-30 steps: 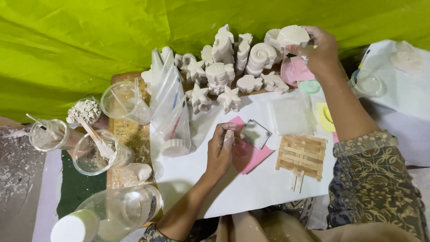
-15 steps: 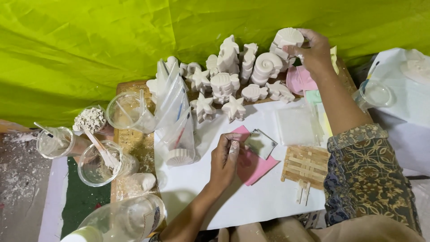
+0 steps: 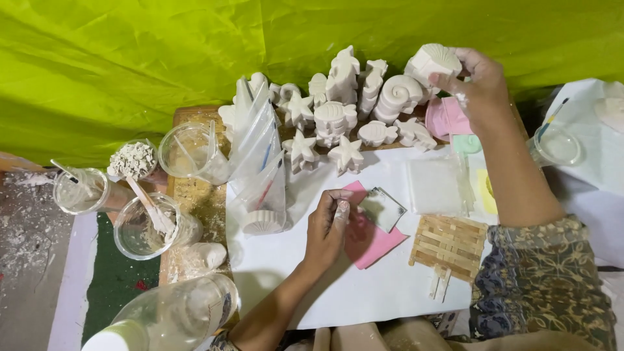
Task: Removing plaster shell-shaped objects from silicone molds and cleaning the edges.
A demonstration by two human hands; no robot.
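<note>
From the far left I see a clear plastic cup [image 3: 79,192] with a stick leaning in it and a white film on its walls, standing beside a small bowl [image 3: 132,160] heaped with white plaster lumps. Just below them a second clear cup [image 3: 146,227] holds a wooden stirrer and white residue, and above it a clear pitcher [image 3: 190,153] looks almost empty. At the bottom edge lies a large clear bottle [image 3: 172,316] with a white cap, tipped on its side. Clear plastic bags [image 3: 260,162] stand next, with brushes inside and a white shell cast at the bottom of the front one. My left hand [image 3: 329,225] rests on the white worktop [image 3: 364,292], its grip pinched on the edge of a pink sheet [image 3: 370,235], touching a small grey square [image 3: 383,209] that lies on it. Behind stand rows of white plaster figures [image 3: 338,120]: stars, fish, seahorses. A raft of wooden sticks [image 3: 448,240] lies to the right. My right hand [image 3: 478,84] is clenched around a white shell cast [image 3: 434,63], held up at the back of the rows, above a pink mould [image 3: 445,118]. Far right sits a clear cup [image 3: 556,146]; I cannot tell its contents.
</note>
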